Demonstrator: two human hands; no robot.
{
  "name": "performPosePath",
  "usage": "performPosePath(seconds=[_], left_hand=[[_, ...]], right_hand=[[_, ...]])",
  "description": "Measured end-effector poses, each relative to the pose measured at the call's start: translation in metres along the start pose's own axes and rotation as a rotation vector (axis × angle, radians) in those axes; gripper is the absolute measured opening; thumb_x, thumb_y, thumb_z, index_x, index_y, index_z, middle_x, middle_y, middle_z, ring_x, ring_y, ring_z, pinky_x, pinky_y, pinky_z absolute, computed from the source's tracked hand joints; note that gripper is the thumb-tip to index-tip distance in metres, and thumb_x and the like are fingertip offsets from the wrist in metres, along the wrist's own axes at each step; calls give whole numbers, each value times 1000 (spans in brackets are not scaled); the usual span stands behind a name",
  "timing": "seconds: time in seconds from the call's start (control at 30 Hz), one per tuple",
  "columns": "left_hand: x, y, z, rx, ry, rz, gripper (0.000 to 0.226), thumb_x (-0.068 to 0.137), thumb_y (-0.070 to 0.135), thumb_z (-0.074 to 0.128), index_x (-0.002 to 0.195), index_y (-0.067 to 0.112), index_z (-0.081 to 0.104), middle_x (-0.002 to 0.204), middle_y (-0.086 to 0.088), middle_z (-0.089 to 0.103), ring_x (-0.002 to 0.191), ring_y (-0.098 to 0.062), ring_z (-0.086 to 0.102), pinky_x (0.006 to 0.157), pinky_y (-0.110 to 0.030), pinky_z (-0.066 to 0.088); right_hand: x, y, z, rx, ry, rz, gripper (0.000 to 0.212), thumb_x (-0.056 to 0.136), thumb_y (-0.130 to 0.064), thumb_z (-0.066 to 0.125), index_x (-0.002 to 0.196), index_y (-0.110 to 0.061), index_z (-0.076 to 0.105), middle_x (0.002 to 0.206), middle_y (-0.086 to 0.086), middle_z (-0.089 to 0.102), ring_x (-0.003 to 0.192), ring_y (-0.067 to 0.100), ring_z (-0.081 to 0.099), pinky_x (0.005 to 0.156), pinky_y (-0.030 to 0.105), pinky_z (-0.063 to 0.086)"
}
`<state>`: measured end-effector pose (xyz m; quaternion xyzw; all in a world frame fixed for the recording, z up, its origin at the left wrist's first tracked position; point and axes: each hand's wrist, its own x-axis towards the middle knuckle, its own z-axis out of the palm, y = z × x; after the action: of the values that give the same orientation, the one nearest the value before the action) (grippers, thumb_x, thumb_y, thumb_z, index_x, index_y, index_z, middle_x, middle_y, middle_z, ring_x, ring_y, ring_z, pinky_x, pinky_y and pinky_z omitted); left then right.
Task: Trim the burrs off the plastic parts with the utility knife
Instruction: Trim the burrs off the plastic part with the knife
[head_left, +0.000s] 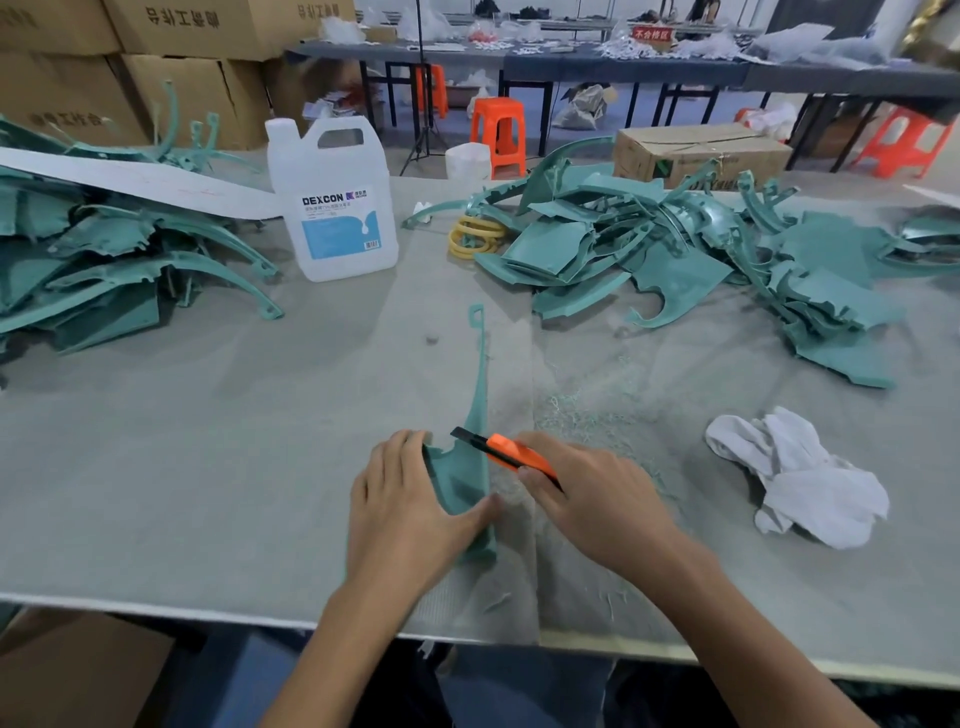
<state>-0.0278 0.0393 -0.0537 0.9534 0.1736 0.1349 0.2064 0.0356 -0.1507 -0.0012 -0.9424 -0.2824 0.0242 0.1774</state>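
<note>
A long teal plastic part lies on the grey table, its thin tip pointing away from me. My left hand grips its wide near end, fingers over one edge and thumb on its face. My right hand holds an orange utility knife, and the knife's black tip sits at the part's edge just beyond my left fingers. Teal shavings lie scattered to the right of the part.
Piles of teal parts lie at the left and at the back right. A white jug stands at the back centre beside yellow rings. A white rag lies at the right. Cardboard boxes and orange stools stand behind.
</note>
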Motion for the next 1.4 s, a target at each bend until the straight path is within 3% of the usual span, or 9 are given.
performPosePath(seconds=[0.2,0.47,0.63,0.73,0.83,1.07,1.2,1.33,1.4], left_hand=[[-1,-2,2,-9,3,-12,116,62,96,40,147,17,30,153,4,31,143,-14,24,119,-34,24],[0,-1,3,26,13,-5,115,62,95,35,147,18,28,153,4,30,142,-14,24,118,-33,22],[-1,-2,5,41,19,-7,113,63,95,36,146,18,29,152,5,30,142,-14,24,118,-34,22],[0,-1,5,64,23,-2,111,62,92,39,145,19,31,152,4,31,142,-16,25,118,-34,23],[0,-1,4,84,19,4,111,61,92,39,144,18,30,151,4,32,140,-17,25,117,-35,23],[-1,1,1,73,16,10,106,64,90,42,143,21,30,151,5,29,140,-16,23,117,-34,21],[-1,-1,1,73,17,10,105,64,88,41,143,20,31,151,5,30,140,-16,24,116,-35,22],[0,-1,3,80,21,3,105,64,89,40,143,20,31,150,4,31,140,-17,26,117,-37,24],[0,-1,3,91,25,11,105,65,89,39,143,19,32,150,3,32,140,-18,26,117,-38,25]], right_hand=[[11,-6,4,-130,-85,6,34,106,-48,35,140,-43,40,108,-2,65,96,28,64,76,39,48],[22,-4,4,-182,-44,-23,30,106,-48,34,133,-39,44,91,-3,67,79,26,64,63,37,44],[27,-2,8,-206,-44,-51,26,106,-46,35,130,-40,43,80,-5,63,70,24,62,63,37,51],[35,1,3,-252,-44,-61,25,106,-49,34,127,-42,44,81,-5,64,68,24,61,54,34,37],[51,5,-9,-357,6,-56,22,107,-48,32,120,-38,47,68,-8,51,52,15,47,46,30,25],[117,-5,-64,-694,121,-84,13,104,-21,42,107,-30,52,63,-5,48,47,15,42,45,27,23],[124,-14,-72,-813,148,-162,24,100,-11,46,117,-27,52,66,-3,42,52,20,40,45,31,19],[99,-9,-59,-652,130,-228,14,107,-28,42,117,-30,50,64,-6,47,48,16,45,43,27,29],[83,-7,-49,-565,78,-269,22,109,-40,39,125,-34,52,63,-8,46,46,10,43,42,24,27]])
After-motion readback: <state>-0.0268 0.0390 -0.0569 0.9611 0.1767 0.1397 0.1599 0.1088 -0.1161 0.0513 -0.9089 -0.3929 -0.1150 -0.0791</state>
